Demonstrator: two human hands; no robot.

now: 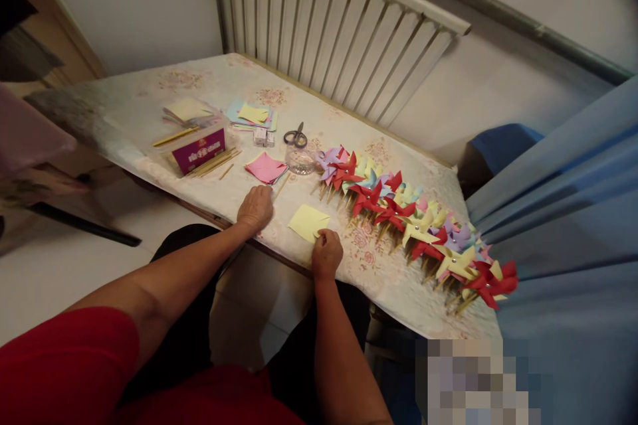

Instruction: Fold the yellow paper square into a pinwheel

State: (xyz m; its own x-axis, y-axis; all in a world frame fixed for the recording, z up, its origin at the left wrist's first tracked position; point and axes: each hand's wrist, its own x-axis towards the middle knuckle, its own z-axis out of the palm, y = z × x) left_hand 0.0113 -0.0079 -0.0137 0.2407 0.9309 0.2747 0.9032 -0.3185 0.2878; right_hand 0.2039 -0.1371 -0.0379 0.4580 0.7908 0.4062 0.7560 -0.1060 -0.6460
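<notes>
A yellow paper square (308, 221) lies near the table's front edge. My right hand (326, 254) pinches its near corner, fingers curled. My left hand (256, 208) rests on the table to the left, fingers curled under, beside a wooden stick (282, 186) that points toward it; I cannot see whether it holds anything. A pink paper stack (266, 167) lies just beyond the left hand.
A long row of finished paper pinwheels (413, 219) runs along the table to the right. Scissors (296, 137), a small glass dish (300, 162), a clear box with sticks (198, 144) and coloured papers (253, 115) sit farther back. A radiator (343, 33) stands behind; blue fabric (573, 226) at right.
</notes>
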